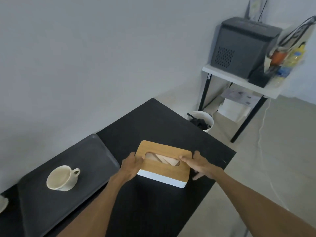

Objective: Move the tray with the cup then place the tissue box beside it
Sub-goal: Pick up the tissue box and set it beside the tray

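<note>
A white tissue box [164,170] with a wooden lid sits on the black table [153,122], tissues showing through the lid's oval slot. My left hand [131,166] grips its left end and my right hand [199,164] grips its right end, thumbs on the lid. To the left lies a dark grey tray [89,151] along the wall. A cream cup [61,177] stands upright on the tray, handle pointing right. The box is a short gap right of the tray.
The table's right edge drops to a beige floor. A white bin [204,120] stands past the far corner. Behind it is a white shelf table [239,81] carrying a black shredder-like machine [242,47] and a bag. A white dish edge [2,203] shows at far left.
</note>
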